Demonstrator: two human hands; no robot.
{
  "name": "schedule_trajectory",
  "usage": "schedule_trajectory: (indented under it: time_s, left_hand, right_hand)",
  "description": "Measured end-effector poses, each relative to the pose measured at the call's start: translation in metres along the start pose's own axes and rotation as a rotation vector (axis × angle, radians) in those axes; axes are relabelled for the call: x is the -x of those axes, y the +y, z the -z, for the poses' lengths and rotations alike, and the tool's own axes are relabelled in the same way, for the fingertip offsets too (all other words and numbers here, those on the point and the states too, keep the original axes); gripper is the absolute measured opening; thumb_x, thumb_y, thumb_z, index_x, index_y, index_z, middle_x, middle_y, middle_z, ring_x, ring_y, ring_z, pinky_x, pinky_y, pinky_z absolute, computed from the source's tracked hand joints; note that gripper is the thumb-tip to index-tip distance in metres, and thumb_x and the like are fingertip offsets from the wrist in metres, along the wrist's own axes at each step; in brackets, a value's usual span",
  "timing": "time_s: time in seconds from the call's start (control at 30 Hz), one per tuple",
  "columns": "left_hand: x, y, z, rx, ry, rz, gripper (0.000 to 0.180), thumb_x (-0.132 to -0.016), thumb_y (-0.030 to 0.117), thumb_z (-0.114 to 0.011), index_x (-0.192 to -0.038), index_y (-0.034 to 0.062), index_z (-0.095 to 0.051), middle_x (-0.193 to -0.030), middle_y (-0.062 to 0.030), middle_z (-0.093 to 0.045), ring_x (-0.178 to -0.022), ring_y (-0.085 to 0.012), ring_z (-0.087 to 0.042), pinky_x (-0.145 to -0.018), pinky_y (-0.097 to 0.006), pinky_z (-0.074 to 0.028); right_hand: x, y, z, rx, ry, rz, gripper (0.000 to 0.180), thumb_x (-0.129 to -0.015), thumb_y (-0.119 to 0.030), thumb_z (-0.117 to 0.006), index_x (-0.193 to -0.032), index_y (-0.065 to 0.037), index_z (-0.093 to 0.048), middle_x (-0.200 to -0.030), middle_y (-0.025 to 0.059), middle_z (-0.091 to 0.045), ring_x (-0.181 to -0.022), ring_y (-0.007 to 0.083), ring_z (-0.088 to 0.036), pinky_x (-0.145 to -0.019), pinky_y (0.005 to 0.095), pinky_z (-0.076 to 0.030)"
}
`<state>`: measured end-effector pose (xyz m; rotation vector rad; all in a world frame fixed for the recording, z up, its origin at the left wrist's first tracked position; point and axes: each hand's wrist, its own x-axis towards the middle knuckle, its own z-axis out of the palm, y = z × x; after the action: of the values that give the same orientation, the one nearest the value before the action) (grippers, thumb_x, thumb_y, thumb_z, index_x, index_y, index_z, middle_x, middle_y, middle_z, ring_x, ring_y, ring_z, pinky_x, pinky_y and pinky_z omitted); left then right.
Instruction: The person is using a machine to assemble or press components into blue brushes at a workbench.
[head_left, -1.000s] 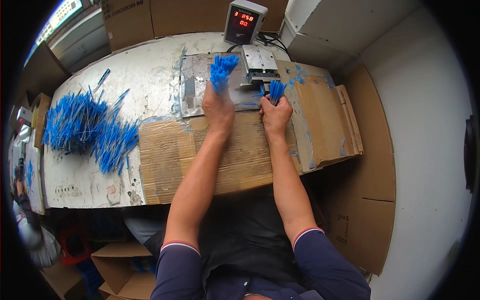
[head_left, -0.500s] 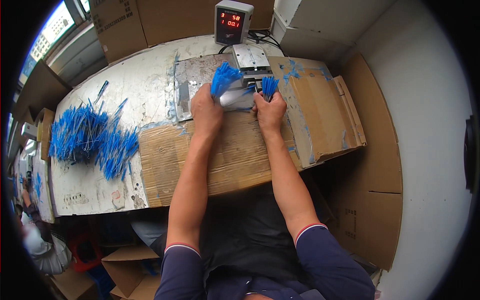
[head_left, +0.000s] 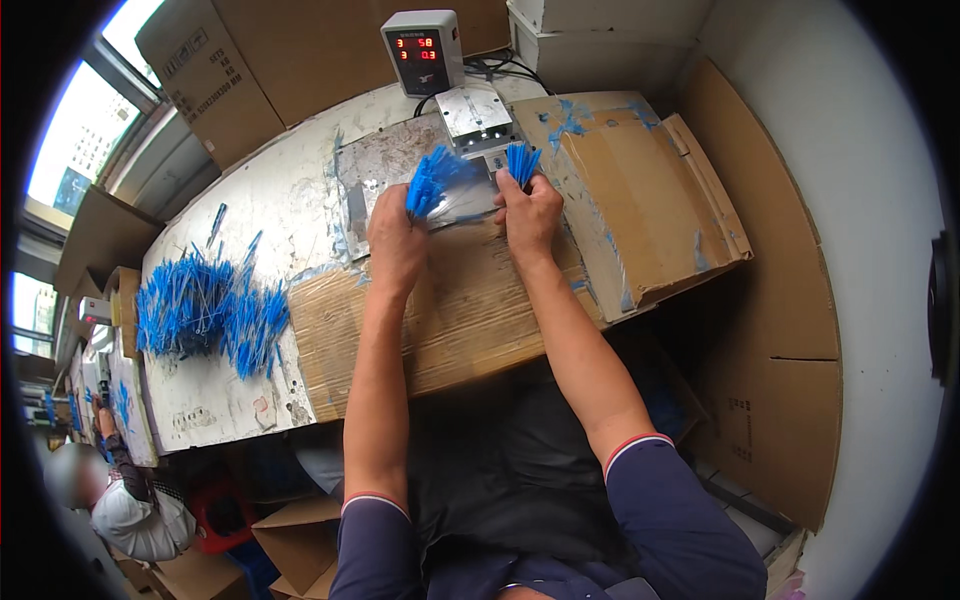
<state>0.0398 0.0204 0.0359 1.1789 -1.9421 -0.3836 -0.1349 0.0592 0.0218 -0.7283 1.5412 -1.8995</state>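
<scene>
Left hand (head_left: 395, 240) fingers clutch blue tie bundle (head_left: 432, 182); right hand (head_left: 528, 212) fingers pinch smaller blue bundle (head_left: 521, 162) at metal fixture (head_left: 476, 117), counter (head_left: 270, 210) far edge. Loose blue pile (head_left: 205, 310) near left edge; cardboard between lies bare.

Bright window daylight, fisheye-bent edges

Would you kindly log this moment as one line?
left hand: holds large blue tie bundle | right hand: holds small blue bundle at metal fixture | loose blue pile: table's left

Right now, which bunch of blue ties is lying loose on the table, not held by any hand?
The big pile of blue ties at the table's left end; the two smaller bunches sit in the left hand and right hand.
</scene>
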Motion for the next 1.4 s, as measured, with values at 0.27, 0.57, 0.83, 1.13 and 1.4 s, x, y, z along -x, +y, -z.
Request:
schedule_trajectory:
  time_s: [0.27, 0.57, 0.83, 1.13, 1.4]
  left_hand:
    - [0.015, 0.001, -0.007, -0.347, -0.172, -0.306, 0.037, -0.078, -0.004, -0.060, -0.114, 0.0050, -0.062, -0.109, -0.0117, -0.064, -0.104, -0.0327, -0.057, -0.090, -0.042, -0.043]
    - [0.019, 0.010, -0.005, -0.467, -0.112, -0.460, 0.010, -0.083, 0.005, -0.055, -0.093, 0.0066, -0.059, -0.091, -0.0114, -0.056, -0.090, -0.0295, -0.055, -0.078, -0.040, -0.044]
    - [0.023, 0.003, -0.007, -0.436, -0.013, -0.418, 0.013, -0.084, 0.001, -0.055, -0.095, 0.0066, -0.059, -0.089, -0.0117, -0.059, -0.086, -0.0300, -0.058, -0.077, -0.041, -0.045]
    - [0.010, -0.010, 0.002, 0.774, 0.198, 0.470, 0.017, -0.098, 0.009, -0.064, -0.113, 0.0019, -0.066, -0.087, -0.0023, -0.069, -0.071, -0.0094, -0.060, -0.064, -0.026, -0.047]
    - [-0.019, 0.006, -0.036, 0.911, 0.124, 0.421, 0.015, -0.099, 0.009, -0.066, -0.109, -0.0003, -0.069, -0.084, -0.0034, -0.068, -0.069, -0.0102, -0.059, -0.066, -0.026, -0.049]
  right_hand:
    - [-0.003, 0.005, -0.001, -0.041, 0.008, 0.030, 0.025, -0.091, -0.018, -0.071, -0.076, -0.001, -0.062, -0.061, 0.0035, -0.061, -0.043, 0.0104, -0.056, -0.039, 0.0275, -0.044]
    - [0.000, -0.001, 0.001, -0.071, 0.033, -0.024, 0.024, -0.091, -0.020, -0.072, -0.079, -0.001, -0.063, -0.065, 0.0046, -0.063, -0.045, 0.0098, -0.056, -0.041, 0.0253, -0.044]
    - [-0.001, 0.003, 0.003, -0.119, 0.105, -0.013, 0.025, -0.093, -0.022, -0.071, -0.081, -0.002, -0.064, -0.065, 0.0052, -0.065, -0.045, 0.0106, -0.057, -0.041, 0.0260, -0.045]
    - [-0.006, 0.009, 0.006, -0.219, -0.037, -0.016, 0.014, -0.090, -0.012, -0.071, -0.089, 0.001, -0.065, -0.072, 0.0056, -0.066, -0.052, 0.0100, -0.060, -0.044, 0.0245, -0.048]
    - [0.003, -0.002, 0.006, -0.175, -0.254, -0.191, 0.017, -0.083, 0.000, -0.075, -0.094, 0.002, -0.062, -0.076, 0.0078, -0.068, -0.056, 0.0121, -0.065, -0.044, 0.0239, -0.052]
